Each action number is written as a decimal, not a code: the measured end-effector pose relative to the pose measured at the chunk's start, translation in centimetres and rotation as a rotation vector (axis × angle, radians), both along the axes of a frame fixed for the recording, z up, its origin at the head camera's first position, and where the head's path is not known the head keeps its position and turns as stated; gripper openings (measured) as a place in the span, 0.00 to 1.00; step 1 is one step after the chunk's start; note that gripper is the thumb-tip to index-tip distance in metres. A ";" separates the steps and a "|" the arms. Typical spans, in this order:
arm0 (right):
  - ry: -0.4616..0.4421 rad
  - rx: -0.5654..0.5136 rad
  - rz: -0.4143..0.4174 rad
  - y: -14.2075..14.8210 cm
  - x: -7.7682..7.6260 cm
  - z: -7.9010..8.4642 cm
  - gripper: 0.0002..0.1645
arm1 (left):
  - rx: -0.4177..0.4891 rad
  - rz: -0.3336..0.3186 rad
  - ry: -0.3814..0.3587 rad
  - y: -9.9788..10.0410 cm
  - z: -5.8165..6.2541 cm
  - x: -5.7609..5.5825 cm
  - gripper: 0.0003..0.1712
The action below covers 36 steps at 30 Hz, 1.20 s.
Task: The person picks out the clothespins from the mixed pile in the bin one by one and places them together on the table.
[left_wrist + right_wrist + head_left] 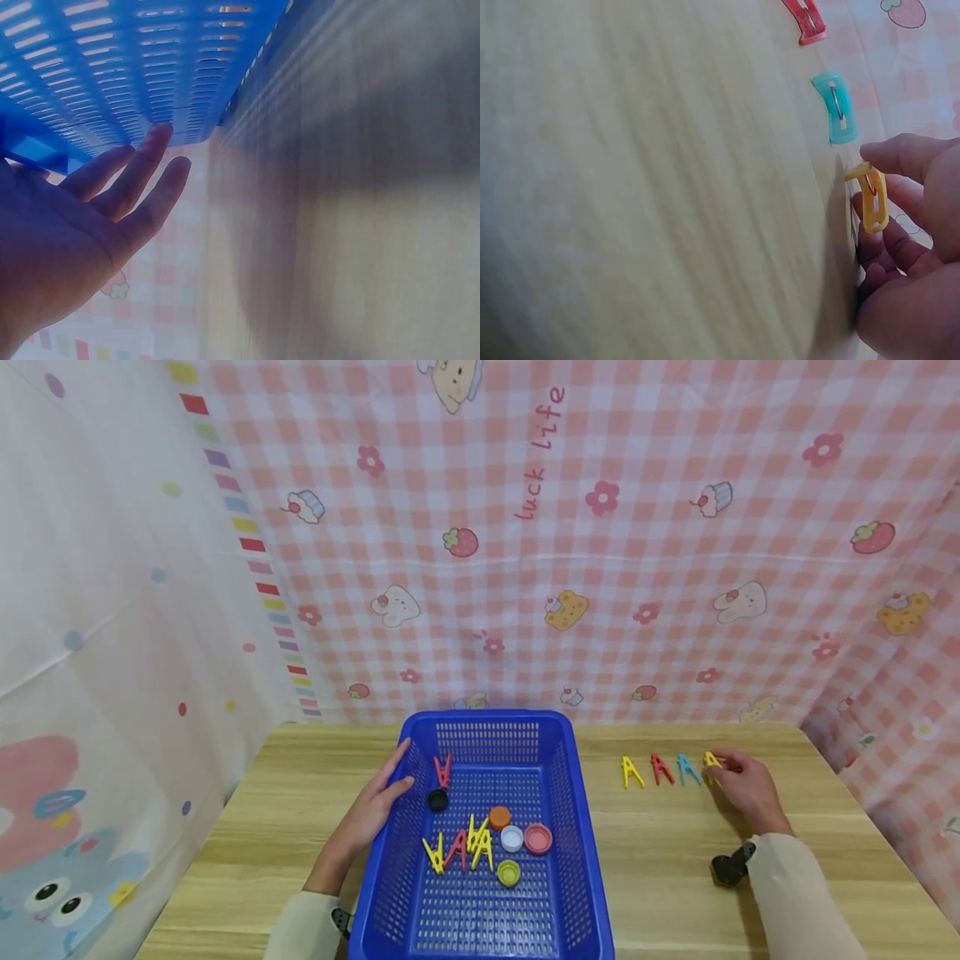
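Note:
My right hand (746, 789) is at the right end of a row of small clothespins and pinches a yellow clothespin (875, 199) between thumb and fingers. Just left of it stands a blue clothespin (687, 769), then a red one (661, 769) and another yellow one (632, 772). My left hand (372, 806) rests on the left rim of a blue plastic basket (587, 827), thumb over the edge. In the left wrist view its other fingers (154, 146) lie loosely extended along the outside of the slotted wall.
Inside the basket lie several yellow and red clothespins (434, 855). Bottle caps lie there too: black (437, 800), orange (499, 817), white (512, 838), pink (537, 839) and yellow-green (508, 872). A checked cloth (525, 635) hangs behind the wooden table (660, 893).

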State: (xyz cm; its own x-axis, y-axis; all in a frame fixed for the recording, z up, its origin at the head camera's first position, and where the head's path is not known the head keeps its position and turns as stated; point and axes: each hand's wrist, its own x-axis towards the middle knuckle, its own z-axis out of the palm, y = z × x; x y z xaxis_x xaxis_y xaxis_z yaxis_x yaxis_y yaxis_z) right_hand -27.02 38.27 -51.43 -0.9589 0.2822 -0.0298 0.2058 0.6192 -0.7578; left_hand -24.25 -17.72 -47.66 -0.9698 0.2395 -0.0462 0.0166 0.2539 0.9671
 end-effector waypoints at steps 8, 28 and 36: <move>0.026 0.009 -0.037 -0.6 0.1 0.0 0.27 | -0.004 -0.007 -0.001 -0.2 0.0 0.0 0.33; 0.009 -0.016 -0.029 -0.8 0.3 -0.1 0.28 | 0.010 -0.014 -0.003 -0.1 0.0 0.0 0.34; -0.012 -0.043 0.030 -0.7 0.1 -0.4 0.30 | 0.007 -0.018 0.001 -0.2 0.0 -0.1 0.33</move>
State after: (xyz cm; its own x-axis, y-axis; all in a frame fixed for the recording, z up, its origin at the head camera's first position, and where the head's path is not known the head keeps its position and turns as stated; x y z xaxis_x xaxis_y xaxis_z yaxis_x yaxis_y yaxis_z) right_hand -26.87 37.57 -51.79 -0.9663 0.2519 -0.0530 0.1972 0.5921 -0.7814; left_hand -24.31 -17.87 -47.64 -0.9653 0.2577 -0.0433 0.0224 0.2465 0.9689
